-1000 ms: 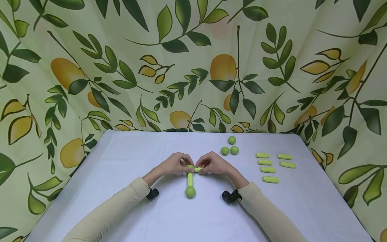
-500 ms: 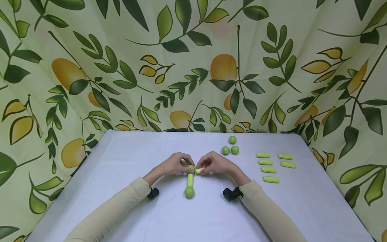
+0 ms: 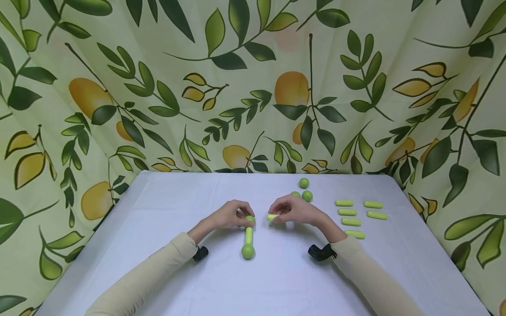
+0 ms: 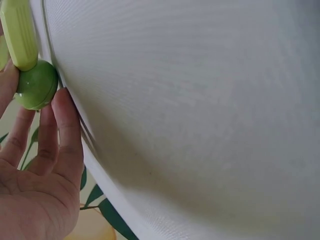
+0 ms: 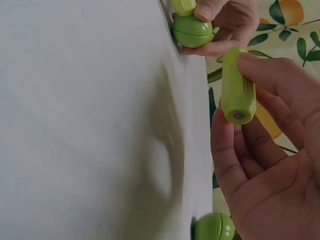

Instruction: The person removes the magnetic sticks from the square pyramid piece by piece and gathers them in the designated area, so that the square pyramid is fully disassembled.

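Note:
My left hand (image 3: 232, 215) pinches a glossy green ball (image 4: 37, 86) between thumb and fingers, at the far end of a light green rod (image 3: 248, 236). Another green ball (image 3: 247, 251) sits at that rod's near end, so the three pieces form a straight dumbbell shape on the table. To the right, apart from it, my right hand (image 3: 298, 210) holds a second light green rod (image 5: 237, 92) by thumb and fingertips. A small grey disc shows in this rod's end in the right wrist view.
Beyond the right hand lie three green balls (image 3: 304, 183), one partly hidden by that hand. Several loose light green rods (image 3: 348, 212) lie in two columns farther right on the white-covered table (image 3: 178, 281). A leaf-patterned curtain (image 3: 245, 109) stands behind the table.
My right hand has drawn back to the right and slightly away with its rod, widening the gap to the held ball. The left hand stays on its ball.

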`<action>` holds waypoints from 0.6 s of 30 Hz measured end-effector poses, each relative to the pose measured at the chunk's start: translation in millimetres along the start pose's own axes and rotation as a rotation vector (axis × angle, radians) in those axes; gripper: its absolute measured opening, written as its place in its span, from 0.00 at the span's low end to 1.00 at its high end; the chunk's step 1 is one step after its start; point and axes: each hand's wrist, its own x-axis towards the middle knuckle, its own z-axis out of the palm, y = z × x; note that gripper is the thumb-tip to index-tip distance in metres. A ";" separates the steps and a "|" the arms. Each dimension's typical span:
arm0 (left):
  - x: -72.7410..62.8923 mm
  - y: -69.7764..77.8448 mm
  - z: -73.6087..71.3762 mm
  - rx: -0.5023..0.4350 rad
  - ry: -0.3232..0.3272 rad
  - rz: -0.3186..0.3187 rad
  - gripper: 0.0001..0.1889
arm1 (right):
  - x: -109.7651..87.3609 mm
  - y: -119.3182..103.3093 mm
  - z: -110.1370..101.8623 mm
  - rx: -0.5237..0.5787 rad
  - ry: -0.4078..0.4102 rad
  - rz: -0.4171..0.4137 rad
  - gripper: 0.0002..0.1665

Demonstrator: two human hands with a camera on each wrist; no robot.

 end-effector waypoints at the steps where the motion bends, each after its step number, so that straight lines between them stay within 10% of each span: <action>1: -0.1 -0.2 0.1 -0.004 0.001 0.000 0.10 | -2.9 -0.8 -2.7 0.000 0.008 -0.003 0.11; 18: 0.2 -1.5 -0.4 0.040 0.003 0.003 0.10 | -67.7 3.8 -40.9 -0.040 0.183 0.012 0.12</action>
